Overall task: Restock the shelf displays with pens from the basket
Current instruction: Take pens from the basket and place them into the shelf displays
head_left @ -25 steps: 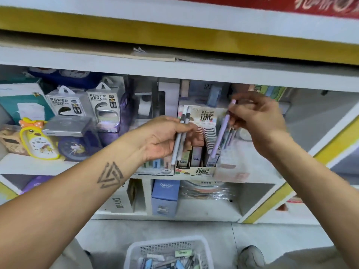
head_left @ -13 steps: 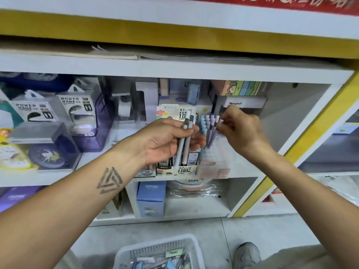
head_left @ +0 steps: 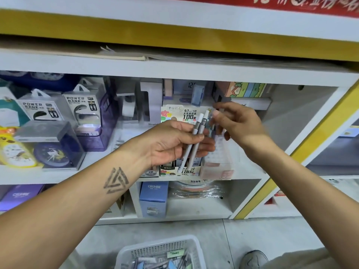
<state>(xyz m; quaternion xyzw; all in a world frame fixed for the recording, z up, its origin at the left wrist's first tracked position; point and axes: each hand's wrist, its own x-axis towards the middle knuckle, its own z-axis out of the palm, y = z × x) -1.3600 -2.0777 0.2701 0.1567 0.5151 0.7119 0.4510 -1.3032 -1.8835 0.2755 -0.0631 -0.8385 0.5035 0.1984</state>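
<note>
Grey pens (head_left: 195, 140) — two, upright at frame centre, gripped in left hand (head_left: 171, 144). Right hand (head_left: 240, 125) just beside their tops, fingers loosely spread, holding nothing. Step: feeding pens into display (head_left: 217, 167) at centre right. Next move likely calls for pinching one pen, slotting it in. Basket (head_left: 161, 253) bottom centre — more stock inside.

The bottom edge is cutting off the basket (head_left: 161, 253). The left hand (head_left: 171, 144) is hiding the middles of two pens (head_left: 196, 140).
</note>
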